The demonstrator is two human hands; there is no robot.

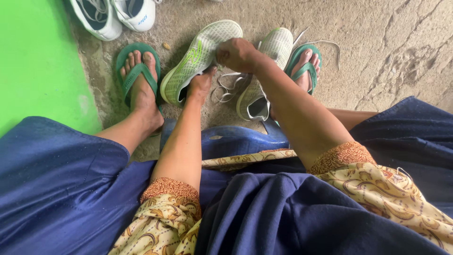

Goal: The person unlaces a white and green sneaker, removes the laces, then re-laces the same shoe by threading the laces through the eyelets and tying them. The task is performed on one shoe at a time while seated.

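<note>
My left hand (pixel 200 85): it rests low against the heel end of the left green-and-white sneaker (pixel 196 59), fingers curled under its edge, gripping it as far as I can see; I judge this steadies the shoe so it does not slide on the floor.
My right hand (pixel 238 53): closed into a loose fist, pinching something at the throat of that same sneaker, most likely the lace or tongue; the fingertips are turned away, so exactly what they grip I cannot tell.
Left sneaker: toe pointing away from me, tipped slightly onto its side, lying between my 2 hands, touching both.
Right sneaker (pixel 264 75): just beside the first, its opening facing me, partly hidden behind my right forearm.
Loose white laces (pixel 226 89): trailing on the floor between the 2 shoes, below my right hand.
My feet: each in a green flip-flop (pixel 137 71), 1 left of the sneakers, the other (pixel 306 63) right of them, so the pair sits between them within easy reach.
Seat: I sit on a blue plastic stool (pixel 226 139), leaning forward over it.
Farther off: 2 white sneakers (pixel 118 14) at the top edge, beside a bright green mat (pixel 37 61), on a cracked concrete floor (pixel 401 47).
</note>
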